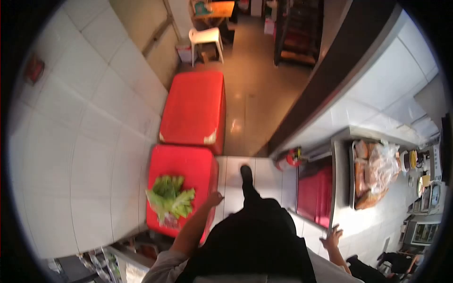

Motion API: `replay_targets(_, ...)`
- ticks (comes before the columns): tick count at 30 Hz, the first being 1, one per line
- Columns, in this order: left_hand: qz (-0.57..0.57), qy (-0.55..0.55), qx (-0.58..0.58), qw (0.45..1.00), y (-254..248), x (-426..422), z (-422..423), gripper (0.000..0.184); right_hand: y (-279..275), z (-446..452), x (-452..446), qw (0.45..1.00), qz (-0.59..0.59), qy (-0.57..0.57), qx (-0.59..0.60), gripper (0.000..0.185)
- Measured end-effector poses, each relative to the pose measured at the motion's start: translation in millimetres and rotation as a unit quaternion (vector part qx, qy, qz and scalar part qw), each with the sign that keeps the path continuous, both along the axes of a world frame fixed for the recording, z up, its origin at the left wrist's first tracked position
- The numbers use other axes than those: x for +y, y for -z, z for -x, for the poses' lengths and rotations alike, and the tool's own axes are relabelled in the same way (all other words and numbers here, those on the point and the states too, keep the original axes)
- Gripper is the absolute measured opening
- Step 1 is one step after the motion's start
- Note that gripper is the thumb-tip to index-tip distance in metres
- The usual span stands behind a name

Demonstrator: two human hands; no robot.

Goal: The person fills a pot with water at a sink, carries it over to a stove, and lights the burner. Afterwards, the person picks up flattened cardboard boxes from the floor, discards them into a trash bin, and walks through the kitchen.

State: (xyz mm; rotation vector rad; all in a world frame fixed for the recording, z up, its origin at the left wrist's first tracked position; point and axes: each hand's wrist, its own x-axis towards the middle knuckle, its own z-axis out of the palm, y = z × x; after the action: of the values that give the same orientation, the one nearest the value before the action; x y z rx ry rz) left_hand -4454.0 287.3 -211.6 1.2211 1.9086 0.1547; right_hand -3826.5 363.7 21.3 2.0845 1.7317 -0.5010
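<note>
My left hand hangs beside the right edge of the nearer red box. It looks loosely open, with nothing visible in it. Leafy green lettuce lies on that box's lid, partly in clear plastic, left of this hand. My right hand is open with its fingers apart, close to the near corner of the metal counter; I cannot tell whether it touches. On the counter, a tray bears bread-like brown items under clear plastic.
A second red box stands beyond the first, along the tiled wall. A fire extinguisher is by the right-hand wall end. Ahead are a white stool, an orange-topped table and a dark rack. Brown floor runs between.
</note>
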Motion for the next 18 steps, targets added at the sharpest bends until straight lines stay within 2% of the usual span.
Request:
replay_targets(1,-0.003,0.001,-0.013,1.000,31,12,10,0.044,7,-3,12,0.997,0.070,-0.004,-0.040,0.131)
replay_targets(2,0.007,-0.062,-0.058,0.996,17,25,15,0.043,7,0,26,0.988,0.125,-0.009,-0.086,0.130)
replay_targets(3,-0.078,0.035,0.005,0.996,72,25,29,0.043,-12,16,58,0.969,0.232,0.023,-0.079,0.116)
replay_targets(4,-0.041,0.012,-0.021,0.999,52,38,39,0.042,1,29,95,0.937,0.343,-0.013,-0.063,0.101)
replay_targets(5,-0.016,-0.018,0.015,1.000,16,47,39,0.042,-7,61,135,0.915,0.393,-0.064,-0.056,0.088)
replay_targets(6,0.168,0.021,-0.032,0.985,4,68,54,0.047,-14,94,174,0.890,0.438,-0.115,-0.044,0.076)
replay_targets(7,0.193,0.016,-0.046,0.980,3,81,67,0.051,-32,157,211,0.889,0.420,-0.181,-0.036,0.066)
replay_targets(8,0.215,0.011,-0.056,0.975,2,88,80,0.054,-8,177,230,0.943,0.218,-0.225,0.114,0.062)
replay_targets(9,0.241,0.005,-0.069,0.968,-3,97,95,0.058,22,211,261,0.918,0.208,-0.191,0.279,0.061)
replay_targets(10,0.233,-0.003,-0.052,0.971,0,115,114,0.056,14,259,294,0.909,0.113,-0.335,0.221,0.052)
replay_targets(11,0.228,-0.012,-0.041,0.973,10,129,127,0.054,0,306,326,0.858,0.041,-0.392,0.330,0.046)
replay_targets(12,0.173,-0.005,-0.052,0.983,17,135,139,0.047,56,335,354,0.843,0.027,-0.436,0.313,0.045)
replay_targets(14,0.097,-0.016,-0.071,0.993,21,172,165,0.040,-14,429,396,0.852,0.056,-0.443,0.273,0.048)
replay_targets(15,0.079,-0.035,-0.080,0.993,16,197,174,0.039,-15,465,412,0.847,0.014,-0.443,0.294,0.048)
replay_targets(16,0.108,-0.078,-0.089,0.987,6,222,179,0.043,-14,496,430,0.840,-0.028,-0.440,0.315,0.048)
replay_targets(17,0.137,-0.120,-0.098,0.978,-20,248,180,0.048,-22,522,449,0.812,-0.005,-0.428,0.397,0.051)
replay_targets(18,0.010,-0.069,-0.080,0.994,-25,265,186,0.048,-38,549,464,0.812,0.033,-0.395,0.429,0.051)
